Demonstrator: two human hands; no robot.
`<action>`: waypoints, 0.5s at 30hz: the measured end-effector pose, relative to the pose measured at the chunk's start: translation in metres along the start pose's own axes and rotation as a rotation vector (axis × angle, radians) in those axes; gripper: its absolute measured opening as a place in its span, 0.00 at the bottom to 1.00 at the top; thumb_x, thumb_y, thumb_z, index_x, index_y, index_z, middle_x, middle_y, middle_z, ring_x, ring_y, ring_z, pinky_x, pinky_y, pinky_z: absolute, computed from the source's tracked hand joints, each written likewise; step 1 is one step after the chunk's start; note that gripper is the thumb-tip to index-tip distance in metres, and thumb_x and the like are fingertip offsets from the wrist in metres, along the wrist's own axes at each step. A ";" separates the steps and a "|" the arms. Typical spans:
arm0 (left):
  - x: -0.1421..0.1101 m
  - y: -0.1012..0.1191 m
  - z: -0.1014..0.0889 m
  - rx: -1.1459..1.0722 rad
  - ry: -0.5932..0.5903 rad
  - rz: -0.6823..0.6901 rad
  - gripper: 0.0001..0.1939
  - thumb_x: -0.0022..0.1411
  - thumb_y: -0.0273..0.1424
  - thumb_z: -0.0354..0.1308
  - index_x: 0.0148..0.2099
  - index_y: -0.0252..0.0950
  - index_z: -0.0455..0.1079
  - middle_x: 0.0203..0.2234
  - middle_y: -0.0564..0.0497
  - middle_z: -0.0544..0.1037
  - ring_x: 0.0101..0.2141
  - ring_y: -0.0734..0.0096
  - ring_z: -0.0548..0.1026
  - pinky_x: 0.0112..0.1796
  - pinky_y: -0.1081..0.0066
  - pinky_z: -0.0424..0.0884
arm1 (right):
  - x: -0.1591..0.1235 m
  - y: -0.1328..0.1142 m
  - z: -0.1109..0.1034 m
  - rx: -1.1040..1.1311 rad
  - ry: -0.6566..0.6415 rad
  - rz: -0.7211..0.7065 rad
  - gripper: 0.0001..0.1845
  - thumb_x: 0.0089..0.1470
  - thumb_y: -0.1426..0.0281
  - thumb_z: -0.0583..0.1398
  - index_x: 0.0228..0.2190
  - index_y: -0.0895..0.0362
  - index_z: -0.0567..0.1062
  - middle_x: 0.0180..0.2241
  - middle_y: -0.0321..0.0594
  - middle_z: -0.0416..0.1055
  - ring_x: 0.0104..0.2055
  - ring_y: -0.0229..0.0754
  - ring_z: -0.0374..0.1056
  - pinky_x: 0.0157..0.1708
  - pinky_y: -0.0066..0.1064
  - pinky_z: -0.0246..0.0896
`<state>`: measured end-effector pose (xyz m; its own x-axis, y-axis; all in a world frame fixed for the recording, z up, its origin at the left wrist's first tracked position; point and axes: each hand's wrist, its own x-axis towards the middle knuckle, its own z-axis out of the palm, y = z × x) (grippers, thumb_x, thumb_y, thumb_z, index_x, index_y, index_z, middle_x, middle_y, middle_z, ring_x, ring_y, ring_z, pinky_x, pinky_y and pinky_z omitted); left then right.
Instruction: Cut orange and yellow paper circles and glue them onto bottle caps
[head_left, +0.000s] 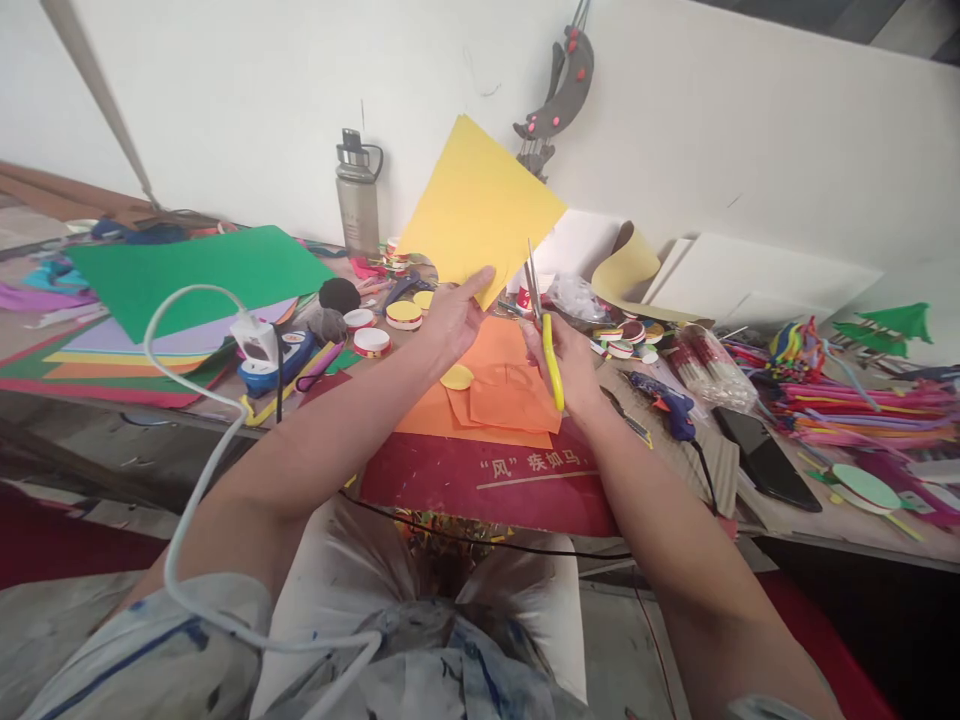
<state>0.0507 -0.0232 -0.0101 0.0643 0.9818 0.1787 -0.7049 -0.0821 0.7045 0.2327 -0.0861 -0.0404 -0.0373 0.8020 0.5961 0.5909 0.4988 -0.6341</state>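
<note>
Raised above the table, a yellow sheet (484,195) is pinched near its lower corner by my left hand (457,315), thumb on top. My right hand (570,365) grips yellow-handled scissors (553,360), with the blades pointing up beside the sheet's right edge. Whether the blades touch the sheet I cannot tell. Beneath my hands lie orange sheets (514,405), some cut or folded, with a small yellow disc (456,376) on them. They rest on a dark red board (487,495) with printed characters.
A green sheet (199,270) tops coloured sheets at left, near a white-corded plug (255,340). A water bottle (358,200) stands by the wall. To the right are a blue glue gun (664,400), a black phone (765,458) and pipe cleaners (862,410). Small round drums (371,342) sit behind my left forearm.
</note>
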 end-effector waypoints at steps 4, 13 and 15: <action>-0.007 -0.003 0.008 -0.005 0.008 0.034 0.12 0.64 0.30 0.77 0.49 0.37 0.81 0.49 0.47 0.89 0.59 0.59 0.84 0.55 0.65 0.82 | -0.004 -0.012 0.006 0.121 -0.029 0.028 0.32 0.66 0.35 0.61 0.42 0.52 0.77 0.29 0.35 0.70 0.30 0.41 0.66 0.30 0.36 0.65; -0.010 -0.012 0.014 0.059 0.060 0.060 0.30 0.63 0.50 0.78 0.59 0.39 0.81 0.48 0.43 0.89 0.59 0.51 0.84 0.54 0.59 0.83 | -0.008 -0.023 0.021 0.275 -0.030 0.088 0.35 0.66 0.32 0.58 0.44 0.51 0.77 0.27 0.33 0.66 0.24 0.38 0.64 0.22 0.34 0.61; -0.012 -0.014 0.014 0.037 0.061 0.062 0.30 0.63 0.51 0.78 0.59 0.38 0.81 0.49 0.43 0.88 0.59 0.52 0.84 0.55 0.58 0.83 | -0.009 -0.019 0.024 0.275 -0.026 0.081 0.35 0.66 0.32 0.58 0.44 0.51 0.76 0.28 0.33 0.66 0.25 0.39 0.64 0.22 0.33 0.62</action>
<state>0.0702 -0.0366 -0.0125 -0.0230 0.9831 0.1814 -0.6796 -0.1485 0.7184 0.2024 -0.0946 -0.0452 -0.0218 0.8496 0.5270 0.3526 0.4998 -0.7911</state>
